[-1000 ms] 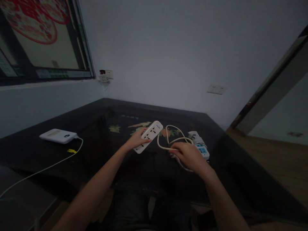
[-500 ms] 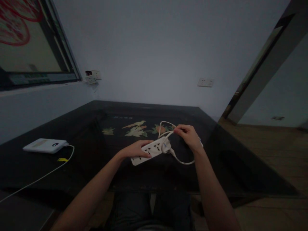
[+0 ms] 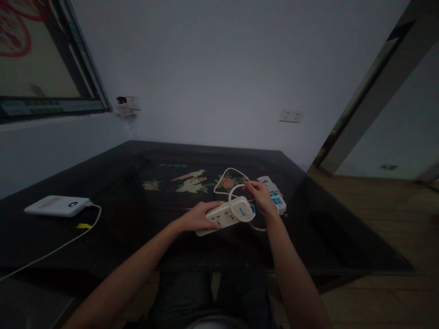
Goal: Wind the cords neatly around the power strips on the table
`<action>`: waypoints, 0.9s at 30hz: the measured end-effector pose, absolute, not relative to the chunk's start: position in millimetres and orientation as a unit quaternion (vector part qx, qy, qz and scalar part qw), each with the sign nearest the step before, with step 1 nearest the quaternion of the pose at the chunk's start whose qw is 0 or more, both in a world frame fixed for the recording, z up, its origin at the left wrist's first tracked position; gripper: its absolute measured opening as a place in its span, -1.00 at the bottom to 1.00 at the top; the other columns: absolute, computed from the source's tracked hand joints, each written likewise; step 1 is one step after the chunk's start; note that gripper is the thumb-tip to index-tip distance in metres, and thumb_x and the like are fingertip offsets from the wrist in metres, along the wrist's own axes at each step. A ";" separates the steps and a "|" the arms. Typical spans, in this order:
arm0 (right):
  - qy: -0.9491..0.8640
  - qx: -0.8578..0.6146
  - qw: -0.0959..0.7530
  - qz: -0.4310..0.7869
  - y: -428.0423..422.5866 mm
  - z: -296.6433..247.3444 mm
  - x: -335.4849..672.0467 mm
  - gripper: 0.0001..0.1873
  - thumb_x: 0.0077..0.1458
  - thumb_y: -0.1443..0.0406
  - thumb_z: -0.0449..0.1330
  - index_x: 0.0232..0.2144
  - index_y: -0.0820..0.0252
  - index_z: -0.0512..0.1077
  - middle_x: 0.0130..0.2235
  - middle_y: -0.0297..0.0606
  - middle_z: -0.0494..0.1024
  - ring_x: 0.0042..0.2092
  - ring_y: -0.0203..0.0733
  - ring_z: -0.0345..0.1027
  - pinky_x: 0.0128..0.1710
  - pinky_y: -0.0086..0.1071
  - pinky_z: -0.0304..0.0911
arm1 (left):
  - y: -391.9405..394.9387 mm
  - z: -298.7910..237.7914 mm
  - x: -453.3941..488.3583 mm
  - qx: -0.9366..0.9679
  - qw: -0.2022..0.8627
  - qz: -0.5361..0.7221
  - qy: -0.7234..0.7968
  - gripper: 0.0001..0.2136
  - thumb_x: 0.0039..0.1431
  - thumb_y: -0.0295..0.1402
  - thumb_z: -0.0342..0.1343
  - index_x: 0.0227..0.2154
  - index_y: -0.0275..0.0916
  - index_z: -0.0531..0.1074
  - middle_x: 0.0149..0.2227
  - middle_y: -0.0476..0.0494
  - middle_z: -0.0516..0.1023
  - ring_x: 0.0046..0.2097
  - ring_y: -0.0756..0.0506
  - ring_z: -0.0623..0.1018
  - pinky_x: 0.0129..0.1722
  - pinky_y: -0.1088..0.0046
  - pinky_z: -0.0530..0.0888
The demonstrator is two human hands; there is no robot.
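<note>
My left hand (image 3: 197,216) grips a white power strip (image 3: 229,213) just above the dark table (image 3: 137,219), fingers wrapped over its near end. A white cord (image 3: 230,179) loops from the strip's far end, with one turn lying around the strip. My right hand (image 3: 261,197) pinches that cord just right of the strip. Behind my right hand lies a second power strip (image 3: 274,194) with blue sockets, partly hidden by the hand.
A white flat device (image 3: 56,205) with a cable (image 3: 65,244) and a yellow tag lies at the table's left. Painted birds and flowers (image 3: 192,179) decorate the tabletop. Wall sockets (image 3: 291,115) sit on the back wall, a window at upper left, wooden floor at right.
My right hand has carried the cord over the strip's end, so a loop now lies around it. The left hand has shifted the strip slightly to the right. The second strip shows again.
</note>
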State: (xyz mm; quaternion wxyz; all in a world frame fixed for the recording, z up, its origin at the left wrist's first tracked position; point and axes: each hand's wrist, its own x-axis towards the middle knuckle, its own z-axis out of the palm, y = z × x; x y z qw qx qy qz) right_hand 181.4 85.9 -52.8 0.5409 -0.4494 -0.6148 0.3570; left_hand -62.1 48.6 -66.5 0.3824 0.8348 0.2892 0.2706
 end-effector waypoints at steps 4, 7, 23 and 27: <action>-0.604 -0.444 0.547 0.372 87.8 -59.4 182.6 -0.57 -0.03 -0.03 0.20 -0.58 0.23 0.44 -0.68 -0.49 0.10 -0.60 -0.39 -0.10 -0.61 -0.44 -0.19 | 50.4 -69.7 -62.6 0.831 0.364 0.291 0.303 -0.39 -0.07 -0.25 0.29 0.10 -0.21 0.32 -0.01 -0.17 0.52 -0.05 -0.19 0.52 -0.03 0.30 0.41; -0.599 -0.439 0.550 0.382 90.0 -64.0 182.3 -0.55 -0.03 -0.05 0.20 -0.58 0.22 0.44 -0.68 -0.49 0.08 -0.60 -0.39 -0.12 -0.61 -0.43 -0.21 | 51.3 -70.7 -62.8 0.825 0.351 0.321 0.305 -0.38 -0.08 -0.22 0.30 0.09 -0.23 0.32 -0.02 -0.18 0.51 -0.04 -0.18 0.51 -0.01 0.29 0.40; -0.581 -0.373 0.632 0.352 97.1 -69.6 190.7 -0.54 -0.06 -0.10 0.20 -0.64 0.14 0.33 -0.57 -0.37 0.27 -0.48 -0.27 0.10 -0.45 -0.37 0.07 | 52.9 -82.5 -59.9 0.722 0.583 0.230 0.292 -0.49 -0.10 -0.30 0.33 -0.03 -0.25 0.38 -0.17 -0.15 0.54 -0.21 -0.09 0.53 -0.27 0.47 0.44; -0.597 -0.342 0.635 0.351 94.8 -66.4 191.4 -0.59 -0.07 -0.03 0.24 -0.65 0.14 0.34 -0.56 -0.37 0.26 -0.45 -0.24 0.13 -0.39 -0.35 0.10 | 50.0 -79.7 -59.2 0.663 0.649 0.244 0.283 -0.53 -0.09 -0.31 0.33 -0.07 -0.27 0.40 -0.22 -0.13 0.54 -0.31 -0.05 0.55 -0.37 0.51 0.45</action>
